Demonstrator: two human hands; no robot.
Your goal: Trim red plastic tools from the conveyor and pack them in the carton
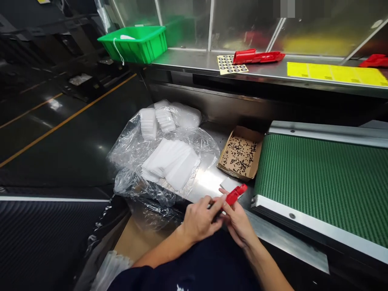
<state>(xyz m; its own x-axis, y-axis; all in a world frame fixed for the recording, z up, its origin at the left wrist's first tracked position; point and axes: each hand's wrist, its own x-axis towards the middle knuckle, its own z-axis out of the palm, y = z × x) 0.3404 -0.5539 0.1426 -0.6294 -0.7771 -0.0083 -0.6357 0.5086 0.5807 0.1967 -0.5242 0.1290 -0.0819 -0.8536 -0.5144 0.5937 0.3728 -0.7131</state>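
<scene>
Close to my body, both hands are closed around a red plastic part [234, 195], whose narrow end sticks out up and to the right. My left hand [200, 218] wraps its near end from the left, with something dark partly showing under the fingers. From the right, my right hand [239, 220] grips the same part, thumb and fingers around it. The near end of the part is hidden by my fingers. Just beyond my hands is a cardboard tray [222, 166] holding many small black pieces. Left of it, a fanned stack of white foam sheets [172, 161] lies on clear plastic.
A green conveyor belt [321, 182] runs off to the right. On the shelf above are a green bin [148, 46], a red part [257, 56], a sheet of round stickers [227, 66] and yellow labels [336, 73]. More white foam packs [148, 123] sit in the clear bag [127, 141].
</scene>
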